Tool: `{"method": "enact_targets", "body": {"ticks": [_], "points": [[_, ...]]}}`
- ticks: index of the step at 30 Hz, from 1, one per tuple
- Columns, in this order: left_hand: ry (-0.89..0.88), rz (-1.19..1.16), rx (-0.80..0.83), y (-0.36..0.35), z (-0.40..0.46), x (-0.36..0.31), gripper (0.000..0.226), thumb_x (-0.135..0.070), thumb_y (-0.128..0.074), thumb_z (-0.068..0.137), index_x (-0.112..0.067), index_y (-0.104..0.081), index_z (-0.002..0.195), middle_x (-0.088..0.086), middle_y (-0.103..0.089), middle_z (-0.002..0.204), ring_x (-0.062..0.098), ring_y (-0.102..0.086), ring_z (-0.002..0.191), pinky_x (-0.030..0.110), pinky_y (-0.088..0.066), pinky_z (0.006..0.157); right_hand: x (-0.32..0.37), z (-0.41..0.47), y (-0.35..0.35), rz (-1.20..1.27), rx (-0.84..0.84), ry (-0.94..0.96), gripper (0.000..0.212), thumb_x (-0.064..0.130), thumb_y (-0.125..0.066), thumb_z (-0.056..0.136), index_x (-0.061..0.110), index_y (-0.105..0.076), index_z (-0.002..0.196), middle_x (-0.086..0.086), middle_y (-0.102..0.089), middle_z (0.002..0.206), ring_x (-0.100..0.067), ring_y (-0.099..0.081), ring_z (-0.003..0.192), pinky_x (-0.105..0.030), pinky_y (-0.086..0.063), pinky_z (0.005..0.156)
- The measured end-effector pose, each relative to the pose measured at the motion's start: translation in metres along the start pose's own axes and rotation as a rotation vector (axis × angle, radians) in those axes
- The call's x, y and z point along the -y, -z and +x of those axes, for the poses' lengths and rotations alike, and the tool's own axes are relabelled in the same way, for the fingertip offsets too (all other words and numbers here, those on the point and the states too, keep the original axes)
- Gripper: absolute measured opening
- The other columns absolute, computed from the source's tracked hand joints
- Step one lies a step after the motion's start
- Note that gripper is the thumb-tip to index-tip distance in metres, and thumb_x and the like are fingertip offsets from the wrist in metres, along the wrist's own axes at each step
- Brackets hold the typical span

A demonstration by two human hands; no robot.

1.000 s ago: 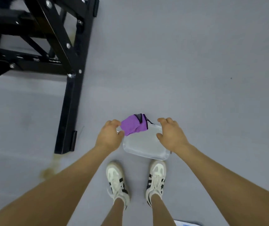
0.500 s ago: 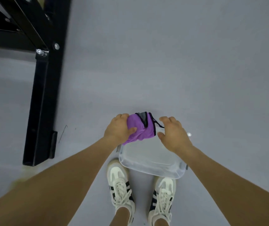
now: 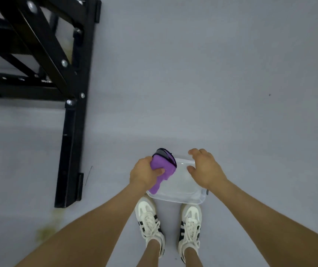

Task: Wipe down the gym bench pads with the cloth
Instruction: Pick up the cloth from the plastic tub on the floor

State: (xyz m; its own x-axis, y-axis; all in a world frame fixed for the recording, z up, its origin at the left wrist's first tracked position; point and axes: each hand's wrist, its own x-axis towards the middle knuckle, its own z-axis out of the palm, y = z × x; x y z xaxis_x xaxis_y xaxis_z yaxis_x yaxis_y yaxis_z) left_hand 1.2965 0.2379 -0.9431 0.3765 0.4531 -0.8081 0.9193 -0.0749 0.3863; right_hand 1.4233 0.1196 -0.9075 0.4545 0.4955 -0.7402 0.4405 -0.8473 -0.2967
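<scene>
My left hand (image 3: 144, 175) grips a bunched purple cloth (image 3: 164, 168) with a dark edge, holding it over the left end of a clear plastic tub (image 3: 185, 191) on the grey floor. A tail of the cloth hangs down past my wrist toward the tub's near left corner. My right hand (image 3: 204, 167) hovers over the tub's right side with its fingers loosely spread, holding nothing. The bench pads are not in view; only the black steel frame (image 3: 73, 105) of the bench shows at the upper left.
The frame's long black foot (image 3: 69, 170) runs along the floor to the left of the tub. My two white shoes (image 3: 169, 224) stand just behind the tub. A yellowish stain (image 3: 46, 230) marks the floor near the foot's end. Open grey floor stretches right and ahead.
My left hand has closed tighter on the cloth and drawn it left and down over the tub. My right hand has let go of the cloth and opened over the tub's right side.
</scene>
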Motion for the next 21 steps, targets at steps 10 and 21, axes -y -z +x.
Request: {"method": "enact_targets", "body": {"ticks": [10, 21], "points": [[-0.167, -0.406, -0.078, 0.125, -0.179, -0.067, 0.030, -0.014, -0.074, 0.078, -0.008, -0.060, 0.104, 0.002, -0.060, 0.089, 0.016, -0.056, 0.073, 0.015, -0.045, 0.055, 0.106, -0.154, 0.109, 0.027, -0.169, 0.185, 0.040, 0.018, -0.048, 0.095, 0.015, -0.044, 0.134, -0.007, -0.048, 0.128, -0.023, -0.042, 0.122, -0.033, -0.040, 0.099], [-0.234, -0.672, -0.305, 0.172, -0.404, 0.025, 0.030, -0.018, -0.075, 0.077, -0.011, -0.062, 0.103, 0.011, -0.067, 0.103, 0.028, -0.063, 0.092, 0.038, -0.053, 0.080, 0.196, -0.352, 0.102, -0.091, -0.394, 0.519, 0.037, 0.019, -0.053, 0.092, 0.013, -0.051, 0.128, -0.007, -0.052, 0.127, -0.024, -0.050, 0.118, -0.037, -0.044, 0.097]]}}
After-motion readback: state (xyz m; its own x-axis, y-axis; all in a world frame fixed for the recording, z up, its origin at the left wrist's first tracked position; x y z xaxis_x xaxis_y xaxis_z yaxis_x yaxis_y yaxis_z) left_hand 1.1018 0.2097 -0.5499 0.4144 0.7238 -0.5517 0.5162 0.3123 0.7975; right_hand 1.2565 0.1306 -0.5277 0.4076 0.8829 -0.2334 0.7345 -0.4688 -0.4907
